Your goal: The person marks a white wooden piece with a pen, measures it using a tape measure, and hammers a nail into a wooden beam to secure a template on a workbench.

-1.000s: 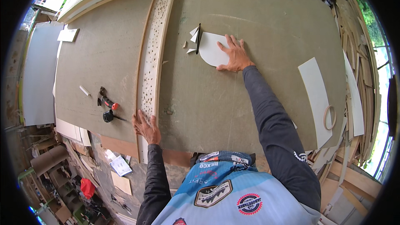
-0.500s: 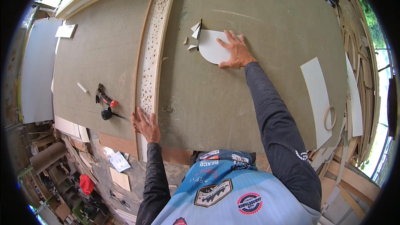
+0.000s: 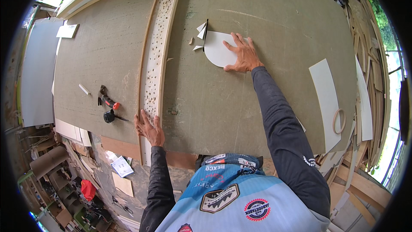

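My right hand (image 3: 243,56) lies with spread fingers on a white sheet piece (image 3: 216,49) with a rounded edge, pressed flat against the worktable (image 3: 240,107). At the piece's left edge is a thin black strip or slot (image 3: 207,30); which one, I cannot tell. Small white offcuts (image 3: 201,33) lie just left of it. My left hand (image 3: 150,131) rests open, fingers apart, on the near end of a long white board (image 3: 155,64) full of small holes, with a thin brown strip (image 3: 145,56) along its left edge.
Left of the long board lie a black-and-red tool (image 3: 108,98), a black tape measure (image 3: 110,116) and a small white stick (image 3: 84,89). At the right are a curved white panel (image 3: 324,99) and a wooden ring (image 3: 339,121). Timber strips (image 3: 369,60) are piled beyond the right edge.
Both hands stay almost where they were. A small white edge now shows beside my right forearm.
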Available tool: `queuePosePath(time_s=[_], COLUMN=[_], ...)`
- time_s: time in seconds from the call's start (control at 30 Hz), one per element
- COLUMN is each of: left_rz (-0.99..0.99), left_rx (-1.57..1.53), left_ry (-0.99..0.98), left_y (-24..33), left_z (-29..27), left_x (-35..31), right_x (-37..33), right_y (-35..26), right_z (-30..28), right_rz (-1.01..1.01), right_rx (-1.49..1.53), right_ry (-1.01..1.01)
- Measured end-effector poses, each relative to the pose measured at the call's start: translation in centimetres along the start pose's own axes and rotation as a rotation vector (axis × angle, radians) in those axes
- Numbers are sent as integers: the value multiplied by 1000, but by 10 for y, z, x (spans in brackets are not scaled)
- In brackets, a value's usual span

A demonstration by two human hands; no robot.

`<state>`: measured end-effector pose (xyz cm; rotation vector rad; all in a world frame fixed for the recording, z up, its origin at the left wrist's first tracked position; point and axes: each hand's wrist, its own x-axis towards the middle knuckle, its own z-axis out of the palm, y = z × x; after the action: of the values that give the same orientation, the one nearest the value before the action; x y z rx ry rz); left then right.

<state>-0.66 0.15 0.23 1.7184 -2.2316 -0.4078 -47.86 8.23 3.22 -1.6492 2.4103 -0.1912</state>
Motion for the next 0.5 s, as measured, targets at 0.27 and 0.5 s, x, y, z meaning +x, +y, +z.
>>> queuePosePath(time_s=[0.27, 0.5], left_rz=[-2, 15], left_rx=[9, 24], left_ry=[11, 28], left_y=[-2, -2], left_z=[1, 2], left_x=[-1, 0], right_x=[1, 3], right_y=[0, -1], right_z=[2, 3], right_rz=[1, 41], right_rx=[11, 27], right_ry=[8, 34])
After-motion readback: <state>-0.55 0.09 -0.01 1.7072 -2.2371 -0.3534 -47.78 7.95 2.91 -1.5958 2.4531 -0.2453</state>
